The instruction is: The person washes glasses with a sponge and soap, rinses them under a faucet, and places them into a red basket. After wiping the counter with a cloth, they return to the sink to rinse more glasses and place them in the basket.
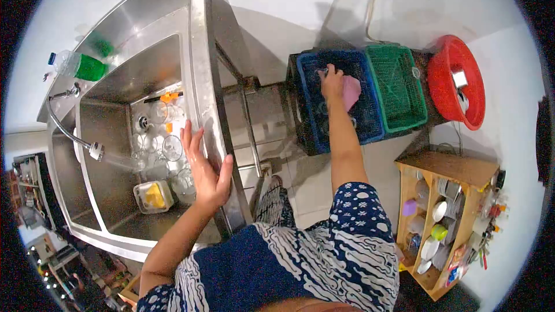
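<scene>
My left hand is over the front edge of the steel sink, fingers spread, holding nothing. Below and beside it, several clear glasses lie in the basin. A square tub with a yellow sponge stands near them. My right hand reaches into the blue basket, its fingers bent around something I cannot make out, perhaps clear. A pink cloth or object lies right beside this hand.
A green basket and a red basin stand right of the blue one. Below them is a wooden dish shelf. A bottle of green liquid and a faucet running water are at the sink's left.
</scene>
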`<state>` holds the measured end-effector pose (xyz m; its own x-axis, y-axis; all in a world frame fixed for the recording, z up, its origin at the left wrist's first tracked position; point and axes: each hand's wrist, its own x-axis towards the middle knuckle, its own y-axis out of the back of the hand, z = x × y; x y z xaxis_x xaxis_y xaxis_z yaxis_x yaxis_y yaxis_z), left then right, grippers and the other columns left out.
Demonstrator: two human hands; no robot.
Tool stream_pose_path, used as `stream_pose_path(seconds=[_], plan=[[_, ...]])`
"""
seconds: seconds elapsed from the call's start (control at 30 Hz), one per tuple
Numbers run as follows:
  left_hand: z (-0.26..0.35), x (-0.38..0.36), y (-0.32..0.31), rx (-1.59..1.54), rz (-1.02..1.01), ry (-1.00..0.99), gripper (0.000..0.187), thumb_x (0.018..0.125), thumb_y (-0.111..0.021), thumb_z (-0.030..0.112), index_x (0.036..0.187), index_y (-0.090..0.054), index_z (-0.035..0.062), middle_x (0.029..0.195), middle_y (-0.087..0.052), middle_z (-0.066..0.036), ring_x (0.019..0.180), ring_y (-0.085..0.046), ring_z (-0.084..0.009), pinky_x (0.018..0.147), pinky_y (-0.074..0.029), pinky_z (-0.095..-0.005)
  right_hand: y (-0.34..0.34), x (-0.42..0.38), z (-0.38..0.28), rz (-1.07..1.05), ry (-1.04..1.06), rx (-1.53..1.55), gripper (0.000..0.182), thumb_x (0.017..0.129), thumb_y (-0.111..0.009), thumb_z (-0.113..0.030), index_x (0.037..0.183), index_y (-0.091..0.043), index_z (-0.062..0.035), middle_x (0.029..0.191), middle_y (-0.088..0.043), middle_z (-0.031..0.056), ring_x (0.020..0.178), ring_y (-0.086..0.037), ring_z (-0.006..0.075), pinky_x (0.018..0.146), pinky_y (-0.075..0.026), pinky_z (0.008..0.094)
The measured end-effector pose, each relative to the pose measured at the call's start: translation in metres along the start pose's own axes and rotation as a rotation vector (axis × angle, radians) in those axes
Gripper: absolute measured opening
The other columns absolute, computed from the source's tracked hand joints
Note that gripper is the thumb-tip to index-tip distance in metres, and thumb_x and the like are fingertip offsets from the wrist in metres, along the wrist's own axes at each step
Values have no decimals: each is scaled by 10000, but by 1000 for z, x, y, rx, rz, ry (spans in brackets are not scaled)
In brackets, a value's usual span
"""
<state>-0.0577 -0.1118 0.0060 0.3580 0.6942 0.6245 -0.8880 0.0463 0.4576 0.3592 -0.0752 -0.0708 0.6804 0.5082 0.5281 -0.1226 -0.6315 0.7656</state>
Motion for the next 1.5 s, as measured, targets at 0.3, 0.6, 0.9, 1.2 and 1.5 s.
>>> stream_pose_path(seconds=[0.3,0.6,0.9,1.2,1.5], plan=[[4,52,-24,2,-90,10,504,667,-511,151,1096,-282,21,1217,-232,-233,1137,-205,-375,931,-134,-441,-70,37,-6,-115,83,-166,497,756,-448,-374,1155,-318,-107,1053,-380,218,863,-437,409,680,-409,434],[-1,46,-17,-40,-154,50,515,641,-504,88,1096,-272,20,1214,-231,-243,1129,-231,-368,925,-154,-431,-93,-19,139,-48,-296,-23,247,686,-484,-242,855,-547,-75,896,-537,143,832,-504,315,674,-421,378],[0,51,-17,-24,-155,81,514,625,-512,68,1080,-279,17,1205,-242,-244,1123,-244,-363,923,-164,-424,-29,-38,141,288,-225,42,187,669,-499,-201,836,-558,-138,737,-547,125,702,-484,300,647,-383,388],[-6,54,-18,23,-153,36,484,664,-505,87,1083,-278,6,1212,-250,-229,1126,-254,-339,926,-179,-393,29,-154,150,73,-391,116,290,664,-500,-168,938,-534,-77,770,-497,195,756,-459,313,696,-382,369],[-9,56,-13,26,-104,9,488,654,-516,72,1081,-298,-20,1185,-296,-204,1090,-295,-322,921,-209,-376,23,-167,41,429,-437,297,345,665,-512,-113,1009,-506,-93,983,-374,221,934,-385,323,806,-333,376]])
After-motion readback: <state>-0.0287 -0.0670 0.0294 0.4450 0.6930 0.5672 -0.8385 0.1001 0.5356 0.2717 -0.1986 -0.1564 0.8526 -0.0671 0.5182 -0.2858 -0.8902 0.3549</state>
